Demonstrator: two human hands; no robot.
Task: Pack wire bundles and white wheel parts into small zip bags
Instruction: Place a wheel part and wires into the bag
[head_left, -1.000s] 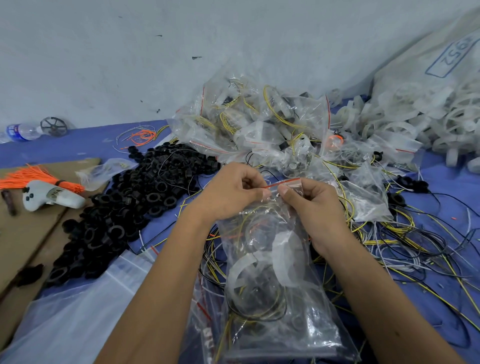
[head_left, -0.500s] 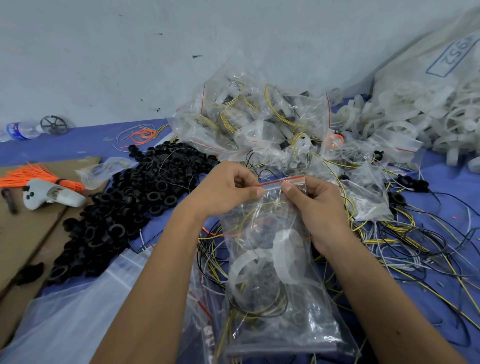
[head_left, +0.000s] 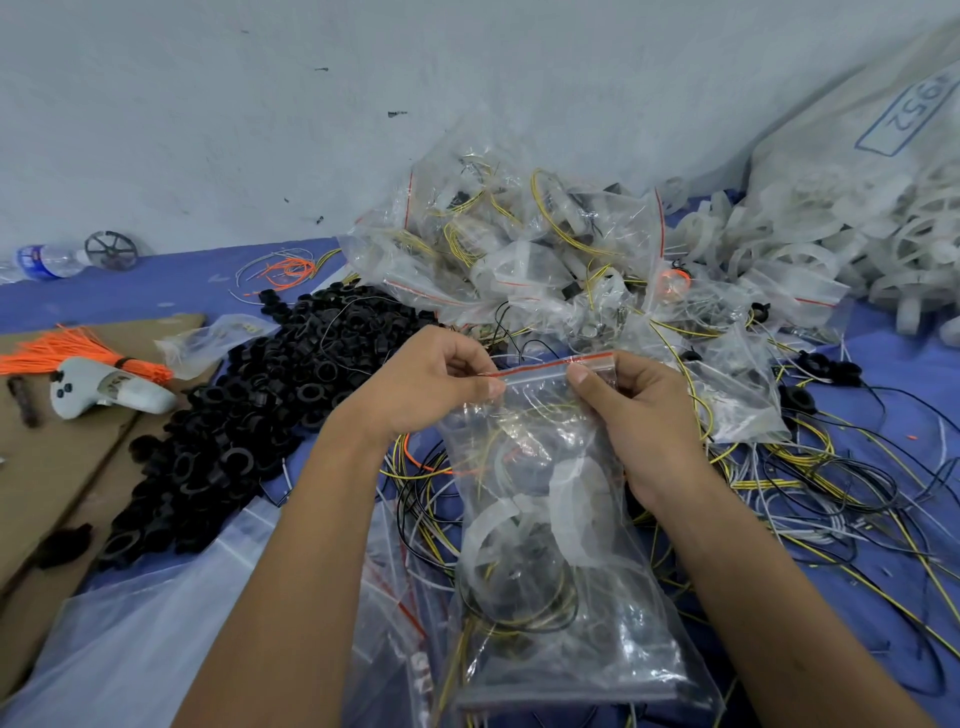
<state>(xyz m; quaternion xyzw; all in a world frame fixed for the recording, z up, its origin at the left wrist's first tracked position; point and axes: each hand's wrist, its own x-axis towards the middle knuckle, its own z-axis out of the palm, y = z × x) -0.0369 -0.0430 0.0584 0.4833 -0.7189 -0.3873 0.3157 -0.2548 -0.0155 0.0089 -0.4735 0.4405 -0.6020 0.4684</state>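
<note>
At frame centre, zip bag (head_left: 545, 519) hangs long axis 12-to-6, wire bundle (head_left: 519, 608) and white wheel parts (head_left: 571, 493) inside; left hand (head_left: 431, 384) grip pinches the red-striped seal's 9 o'clock end, right hand (head_left: 639, 410) the 3 o'clock end, seal probably part-closed.

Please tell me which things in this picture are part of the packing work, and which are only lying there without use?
Part of the job:
- zip bag, pinched at its red strip by the left hand and right hand
- loose wires
- white wheel parts
- filled bags

Lying about:
- water bottle
- white controller
- orange ties
- cardboard
</note>
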